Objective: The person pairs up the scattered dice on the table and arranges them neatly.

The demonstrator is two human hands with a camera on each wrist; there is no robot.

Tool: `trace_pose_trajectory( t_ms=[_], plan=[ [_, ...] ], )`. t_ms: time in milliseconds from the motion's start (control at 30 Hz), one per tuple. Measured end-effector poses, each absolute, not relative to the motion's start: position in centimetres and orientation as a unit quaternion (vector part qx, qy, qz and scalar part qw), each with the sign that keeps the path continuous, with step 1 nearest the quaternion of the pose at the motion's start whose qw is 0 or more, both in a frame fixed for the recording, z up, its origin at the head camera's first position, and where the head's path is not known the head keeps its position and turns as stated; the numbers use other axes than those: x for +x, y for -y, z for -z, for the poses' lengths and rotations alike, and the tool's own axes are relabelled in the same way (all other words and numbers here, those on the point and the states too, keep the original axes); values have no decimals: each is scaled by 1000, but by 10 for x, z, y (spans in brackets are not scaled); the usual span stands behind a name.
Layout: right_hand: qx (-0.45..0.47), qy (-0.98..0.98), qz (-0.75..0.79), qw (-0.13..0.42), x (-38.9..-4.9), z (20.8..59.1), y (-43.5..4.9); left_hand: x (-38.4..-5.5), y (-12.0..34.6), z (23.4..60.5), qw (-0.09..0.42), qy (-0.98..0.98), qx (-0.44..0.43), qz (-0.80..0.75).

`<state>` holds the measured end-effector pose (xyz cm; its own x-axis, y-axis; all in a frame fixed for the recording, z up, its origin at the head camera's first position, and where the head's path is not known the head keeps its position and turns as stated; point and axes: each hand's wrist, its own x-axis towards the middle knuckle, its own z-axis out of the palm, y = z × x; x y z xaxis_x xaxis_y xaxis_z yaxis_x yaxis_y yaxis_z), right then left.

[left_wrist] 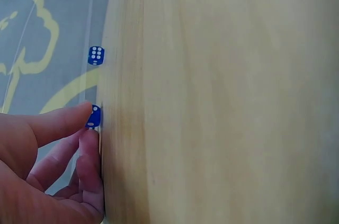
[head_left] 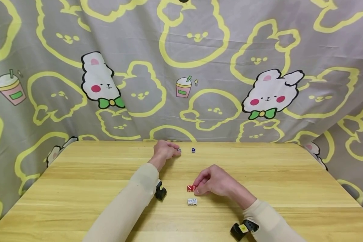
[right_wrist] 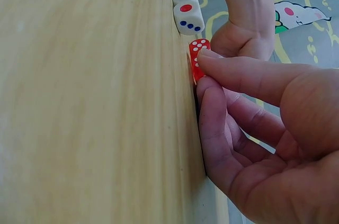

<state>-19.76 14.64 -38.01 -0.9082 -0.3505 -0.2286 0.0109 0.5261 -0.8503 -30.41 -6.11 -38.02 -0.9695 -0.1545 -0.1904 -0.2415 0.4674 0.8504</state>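
At the far side of the table, my left hand (head_left: 164, 153) pinches a blue die (left_wrist: 95, 117) between thumb and fingers. A second blue die (head_left: 193, 150) stands a short way to its right, with six white dots facing the left wrist view. Nearer to me, my right hand (head_left: 217, 181) has thumb and fingertips on the right-hand die of a red pair, pinching it. The left red die (head_left: 189, 188) sits right beside that one. In the right wrist view the thumb covers part of the red die (right_wrist: 199, 45).
Two white dice (head_left: 190, 202) stand side by side in front of the red ones. All the dice are on a light wooden table (head_left: 109, 198). A grey curtain (head_left: 211, 77) with cartoon animals hangs behind its far edge. Black wrist devices (head_left: 161, 192) are strapped at both sleeves.
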Motion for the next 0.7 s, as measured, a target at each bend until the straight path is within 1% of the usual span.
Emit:
trace_pose_trajectory(
  t_ms=[333, 533, 700],
  plan=[
    [-104, -852, 477, 188, -198, 379, -146, -303, 59, 379, 30, -865, -111, -489],
    [-101, -851, 479, 191, -198, 380, -145, -301, 60, 378, 33, -868, -114, -483],
    [-99, -854, 476, 187, -197, 381, -147, -301, 60, 378, 38, -871, -98, -479]
  ],
)
